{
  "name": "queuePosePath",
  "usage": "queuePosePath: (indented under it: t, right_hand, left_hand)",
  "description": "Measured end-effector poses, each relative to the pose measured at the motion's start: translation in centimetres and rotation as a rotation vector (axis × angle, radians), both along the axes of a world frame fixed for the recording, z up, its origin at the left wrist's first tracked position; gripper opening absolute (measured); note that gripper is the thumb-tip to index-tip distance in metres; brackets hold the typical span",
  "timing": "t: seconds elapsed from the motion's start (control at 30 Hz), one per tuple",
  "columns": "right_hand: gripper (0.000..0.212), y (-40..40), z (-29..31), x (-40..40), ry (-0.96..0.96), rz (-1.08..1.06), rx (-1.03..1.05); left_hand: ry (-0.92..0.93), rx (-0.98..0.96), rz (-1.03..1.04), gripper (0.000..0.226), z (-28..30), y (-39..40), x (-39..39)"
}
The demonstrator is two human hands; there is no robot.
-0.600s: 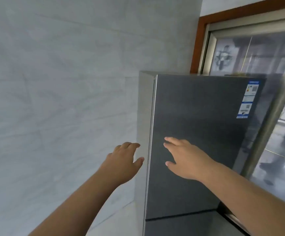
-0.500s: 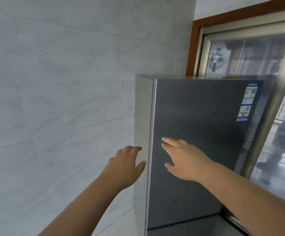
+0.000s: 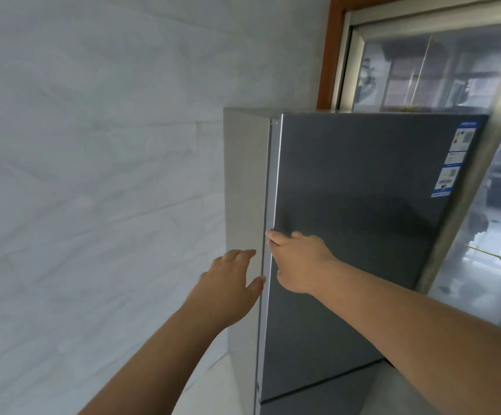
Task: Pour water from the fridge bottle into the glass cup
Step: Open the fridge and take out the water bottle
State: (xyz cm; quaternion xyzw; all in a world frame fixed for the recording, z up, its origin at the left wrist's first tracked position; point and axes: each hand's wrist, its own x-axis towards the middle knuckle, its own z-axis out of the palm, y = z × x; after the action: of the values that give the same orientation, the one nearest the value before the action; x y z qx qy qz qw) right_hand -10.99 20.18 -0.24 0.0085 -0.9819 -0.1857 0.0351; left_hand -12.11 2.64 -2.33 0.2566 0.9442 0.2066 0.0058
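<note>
A tall fridge stands against the wall, its dark grey upper door (image 3: 363,220) closed. My right hand (image 3: 300,262) lies on the door at its left edge, and its fingertips hook round the silver edge strip (image 3: 274,175). Just left of it, my left hand (image 3: 228,283) is held with its fingers straight in front of the fridge's light grey side panel (image 3: 243,181), the thumb close to the door edge. Neither a bottle nor a glass cup is in view.
A pale marble-tiled wall (image 3: 93,175) fills the left. Behind the fridge on the right is a glass door (image 3: 453,64) in a wood and metal frame. A blue and white label (image 3: 453,160) sits at the fridge door's upper right. The lower fridge door (image 3: 318,402) begins below.
My right hand slid left across the door from its middle to the left edge, where its fingertips took hold. My left hand moved a little toward the fridge's side.
</note>
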Motion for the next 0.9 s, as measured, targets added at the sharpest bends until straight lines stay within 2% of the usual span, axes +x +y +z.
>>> queuePosePath:
  t: [0.17, 0.27, 0.37, 0.7, 0.9]
  right_hand:
    - [0.079, 0.2, -0.3, -2.6, -0.014, -0.04, 0.146]
    - [0.073, -0.1, -0.7, -3.2, -0.002, -0.052, 0.177]
    - [0.066, -0.1, -1.2, -3.1, 0.03, -0.039, 0.159]
    - [0.066, -1.1, -2.1, -3.2, 0.143, -0.011, 0.022]
    - [0.066, -1.4, -2.8, 0.5, 0.189, -0.029, -0.097]
  left_hand:
    - [-0.049, 0.0, 0.013, 0.065, -0.7, 1.3, -1.2]
    - [-0.057, 0.014, 0.015, 0.064, -0.8, 1.8, -1.8]
    - [-0.067, 0.021, 0.012, 0.064, -0.9, 2.2, -2.1]
    - [-0.098, 0.085, -0.009, 0.065, -2.0, 2.4, -3.2]
    - [-0.184, 0.161, -0.073, 0.075, -2.9, 2.6, -3.8]
